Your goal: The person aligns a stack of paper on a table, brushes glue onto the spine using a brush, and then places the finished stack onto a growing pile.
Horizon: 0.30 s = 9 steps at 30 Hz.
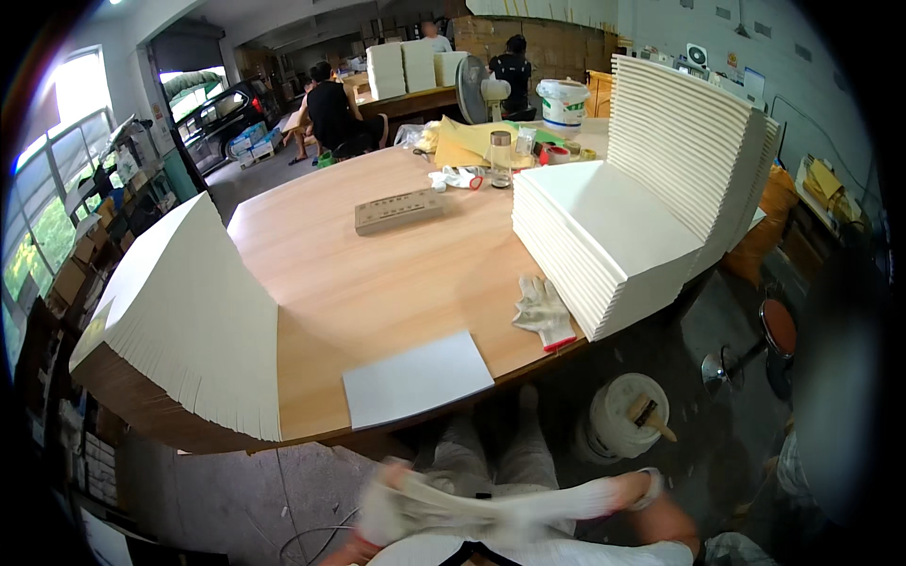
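Low in front of my body, a white cloth glove is stretched between my two hands and smeared by motion. My right hand is closed on its right end. At the other end, my left hand is wrapped in white fabric, with a reddish band by the wrist; its fingers are too blurred to make out. Another white glove with a red cuff lies flat near the table's front edge. Left of it rests a small stack of white sheets, its near edge close to the table edge.
On the wooden table, a tall paper stack stands left and thick stepped stacks right. A grey-brown block, a glass bottle and tape rolls lie farther back. On the floor are a brush-topped bucket and a stool. Several people work behind.
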Tool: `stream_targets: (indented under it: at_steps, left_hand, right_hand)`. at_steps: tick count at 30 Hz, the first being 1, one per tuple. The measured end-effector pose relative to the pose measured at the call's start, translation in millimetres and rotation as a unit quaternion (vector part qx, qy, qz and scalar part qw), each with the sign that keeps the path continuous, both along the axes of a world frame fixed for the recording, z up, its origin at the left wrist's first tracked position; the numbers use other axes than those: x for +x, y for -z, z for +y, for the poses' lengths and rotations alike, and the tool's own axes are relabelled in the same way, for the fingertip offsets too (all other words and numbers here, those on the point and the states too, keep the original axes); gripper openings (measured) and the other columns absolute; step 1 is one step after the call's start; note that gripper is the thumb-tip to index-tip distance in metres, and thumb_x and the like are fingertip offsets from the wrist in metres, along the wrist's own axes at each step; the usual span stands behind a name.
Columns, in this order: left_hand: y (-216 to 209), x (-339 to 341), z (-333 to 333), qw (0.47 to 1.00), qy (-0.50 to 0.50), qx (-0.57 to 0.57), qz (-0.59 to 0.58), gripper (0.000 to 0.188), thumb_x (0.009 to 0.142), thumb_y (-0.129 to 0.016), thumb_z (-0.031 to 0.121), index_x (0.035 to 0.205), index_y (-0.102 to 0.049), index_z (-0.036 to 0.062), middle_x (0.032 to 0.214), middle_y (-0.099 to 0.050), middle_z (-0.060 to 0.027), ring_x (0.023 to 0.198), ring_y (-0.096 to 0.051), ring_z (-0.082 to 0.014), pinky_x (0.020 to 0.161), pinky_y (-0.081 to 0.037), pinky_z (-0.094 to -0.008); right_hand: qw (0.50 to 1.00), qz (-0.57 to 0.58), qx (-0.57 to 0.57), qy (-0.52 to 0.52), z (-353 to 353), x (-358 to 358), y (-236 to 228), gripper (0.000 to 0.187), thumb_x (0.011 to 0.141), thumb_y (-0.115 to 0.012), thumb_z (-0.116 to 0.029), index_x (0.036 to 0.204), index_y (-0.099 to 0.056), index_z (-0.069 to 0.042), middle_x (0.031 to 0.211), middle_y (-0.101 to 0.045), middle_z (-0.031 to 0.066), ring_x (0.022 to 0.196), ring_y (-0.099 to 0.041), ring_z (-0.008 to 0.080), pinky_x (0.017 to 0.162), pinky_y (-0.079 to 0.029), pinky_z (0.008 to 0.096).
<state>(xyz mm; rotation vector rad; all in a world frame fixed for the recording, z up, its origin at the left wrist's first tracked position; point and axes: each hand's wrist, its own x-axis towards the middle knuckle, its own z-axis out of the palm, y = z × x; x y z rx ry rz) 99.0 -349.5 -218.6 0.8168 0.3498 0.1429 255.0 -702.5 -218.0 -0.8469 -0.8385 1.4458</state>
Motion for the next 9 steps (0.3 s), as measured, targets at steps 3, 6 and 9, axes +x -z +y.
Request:
stream_targets:
  at_steps: [3, 6, 9]
  left_hand:
    - [-60, -23, 71, 0.973, -0.153, -0.003, -0.172, 0.023, 0.098, -0.051, 0.034, 0.090, -0.057, 0.0135, 0.075, -0.055, -0.0007, 0.070, -0.056, -0.0142, 0.069, -0.049, -0.0319]
    - [-87, -29, 73, 0.917, -0.377, 0.049, -0.120, 0.026, 0.100, -0.047, 0.030, 0.078, -0.050, 0.0176, 0.061, -0.045, 0.0043, 0.053, -0.046, -0.0088, 0.051, -0.040, -0.0252]
    - [-82, -17, 72, 0.885, -0.453, 0.061, -0.093, 0.031, 0.101, -0.046, 0.033, 0.074, -0.043, 0.0192, 0.056, -0.035, 0.0076, 0.043, -0.032, -0.0043, 0.039, -0.027, -0.0231]
  right_hand:
    - [0.935, -0.080, -0.027, 0.344, -56, 20, -68, 0.054, 0.094, -0.057, -0.032, 0.134, -0.047, 0.004, 0.133, -0.054, 0.0202, 0.119, -0.056, 0.0308, 0.095, -0.048, 0.0389]
    - [0.647, -0.431, 0.059, 0.626, -63, 14, -145, 0.045, 0.094, -0.056, -0.028, 0.130, -0.047, -0.003, 0.123, -0.054, 0.0168, 0.102, -0.059, 0.0263, 0.085, -0.049, 0.0386]
    - [0.410, -0.670, 0.260, 0.562, -54, -1, -240, 0.054, 0.095, -0.052, -0.019, 0.143, -0.029, -0.012, 0.142, -0.033, 0.0139, 0.119, -0.042, 0.0297, 0.097, -0.038, 0.0509]
